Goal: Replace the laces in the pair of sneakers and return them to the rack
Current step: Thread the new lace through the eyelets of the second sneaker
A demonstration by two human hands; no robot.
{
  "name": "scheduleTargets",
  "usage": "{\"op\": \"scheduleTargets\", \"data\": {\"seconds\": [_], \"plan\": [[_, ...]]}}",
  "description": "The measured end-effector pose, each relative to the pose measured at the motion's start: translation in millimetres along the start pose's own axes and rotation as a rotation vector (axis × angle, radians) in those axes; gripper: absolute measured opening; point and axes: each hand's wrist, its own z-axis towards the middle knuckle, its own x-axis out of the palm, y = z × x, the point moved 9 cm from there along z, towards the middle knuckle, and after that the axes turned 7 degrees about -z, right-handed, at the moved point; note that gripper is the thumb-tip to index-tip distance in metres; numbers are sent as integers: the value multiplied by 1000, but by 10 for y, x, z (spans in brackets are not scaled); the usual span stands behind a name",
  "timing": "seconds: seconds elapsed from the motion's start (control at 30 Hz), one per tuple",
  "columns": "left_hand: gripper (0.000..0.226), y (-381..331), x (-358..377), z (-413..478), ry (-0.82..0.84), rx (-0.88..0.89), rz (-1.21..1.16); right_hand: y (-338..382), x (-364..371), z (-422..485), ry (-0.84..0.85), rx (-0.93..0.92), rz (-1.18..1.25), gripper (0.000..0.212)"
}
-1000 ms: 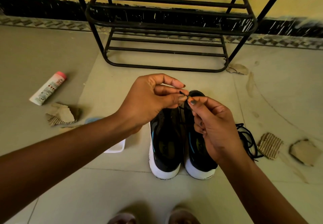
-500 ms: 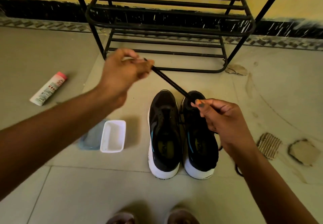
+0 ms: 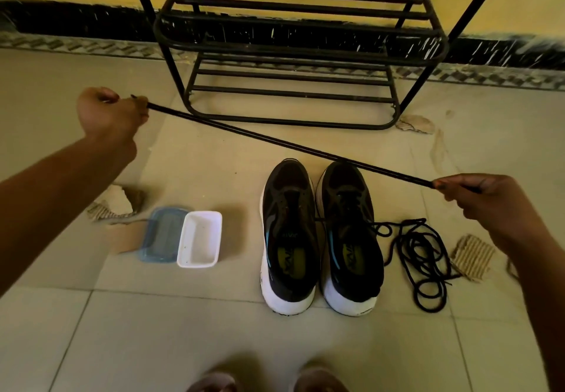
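Note:
Two black sneakers with white soles stand side by side on the floor, the left sneaker (image 3: 289, 232) and the right sneaker (image 3: 351, 235), toes toward the rack. A black lace (image 3: 290, 144) runs taut above their toes. My left hand (image 3: 110, 113) pinches its far-left end. My right hand (image 3: 477, 196) grips it at the right. A loose coil of black lace (image 3: 422, 257) lies on the floor just right of the right sneaker. The black metal shoe rack (image 3: 293, 46) stands against the wall behind the shoes.
A white tub (image 3: 200, 240) and its blue lid (image 3: 160, 234) sit left of the sneakers. Cardboard scraps (image 3: 472, 255) lie at the right, more cardboard (image 3: 114, 205) at the left. My feet (image 3: 266, 381) show at the bottom edge.
My hands moved apart, the left one far left and the right one to the right, stretching the lace straight above the toes. The coil beside the right sneaker came into view.

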Motion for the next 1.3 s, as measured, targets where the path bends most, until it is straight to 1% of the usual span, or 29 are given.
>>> {"op": "scheduleTargets", "data": {"seconds": [0.07,0.13,0.23,0.27,0.3,0.33,0.37,0.4,0.43,0.47,0.53,0.6,0.67,0.77,0.83,0.9,0.97,1.03,1.13,1.2,1.3], "plan": [[39,47,12,-26,11,17,61,-17,12,86,-26,12,-6,8],[38,66,104,-110,67,43,85,47,10,232,-80,4,16,16],[34,-45,434,-378,266,134,110,410,81,462,-109,-70,82,29],[32,-110,572,-509,346,158,89,605,143,512,-104,-130,11,37],[30,-167,710,-643,418,169,53,827,240,528,-86,-198,-118,43],[28,-205,839,-780,480,159,10,1057,362,488,-56,-267,-240,44],[26,-211,953,-913,528,121,-40,1265,507,412,-12,-328,-294,38],[24,-178,1046,-1028,558,46,-98,1426,678,325,63,-361,-258,27],[22,-110,1122,-1145,578,-52,-151,1497,878,216,171,-326,-146,16],[20,-24,1176,-1258,591,-157,-192,1503,1084,108,288,-241,-1,10],[18,153,1251,-1460,622,-317,-241,1368,1429,-76,440,-48,178,18],[18,295,1256,-1566,633,-386,-232,1170,1676,-199,503,116,288,25],[20,421,1214,-1590,607,-413,-205,991,1825,-278,517,268,437,24],[21,571,1162,-1577,591,-434,-157,865,1889,-298,492,411,676,15],[21,653,1160,-1589,616,-446,-105,842,1847,-234,445,421,761,9],[21,723,1189,-1636,676,-467,-71,836,1792,-152,396,377,749,6],[21,763,1229,-1661,753,-448,-9,838,1764,-91,366,338,730,5],[20,765,1272,-1634,847,-334,139,841,1754,-48,362,315,747,7],[16,789,1333,-1572,995,-148,395,826,1697,41,338,256,730,5],[15,845,1319,-1485,1017,-99,476,784,1619,103,289,212,680,4],[19,937,1251,-1288,945,-54,526,635,1546,183,231,172,593,7]]}}
